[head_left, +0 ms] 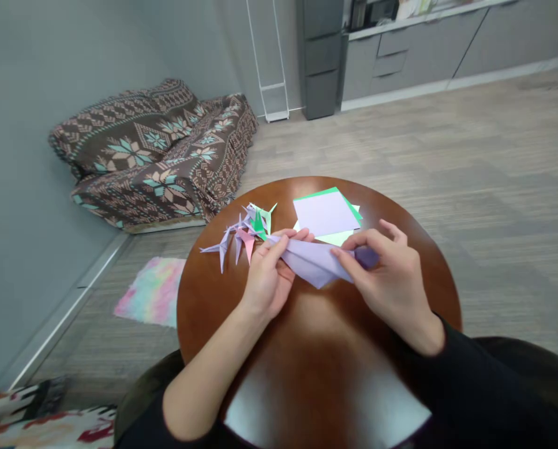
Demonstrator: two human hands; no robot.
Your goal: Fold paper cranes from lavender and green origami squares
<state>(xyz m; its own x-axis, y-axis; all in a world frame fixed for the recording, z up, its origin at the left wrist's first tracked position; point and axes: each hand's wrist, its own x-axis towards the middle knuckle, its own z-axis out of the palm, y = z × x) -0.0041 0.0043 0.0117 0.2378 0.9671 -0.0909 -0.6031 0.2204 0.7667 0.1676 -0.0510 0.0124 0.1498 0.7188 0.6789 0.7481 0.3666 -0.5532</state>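
A partly folded sheet of lilac origami paper is held above the round table between both hands. My left hand pinches its left end, thumb on top and fingers beneath. At the right end, my right hand grips the paper between thumb and fingers; part of that end is hidden behind the hand. Just beyond my left hand lie several folded paper cranes, among them a pink crane, a green crane and a lilac crane. Behind the held paper is a stack of square paper, lilac on top with green sheets showing beneath.
The round brown wooden table has a glossy top. A sofa under a patterned cover stands at the back left, with a pastel fluffy rug on the floor nearby. Grey kitchen cabinets line the far wall.
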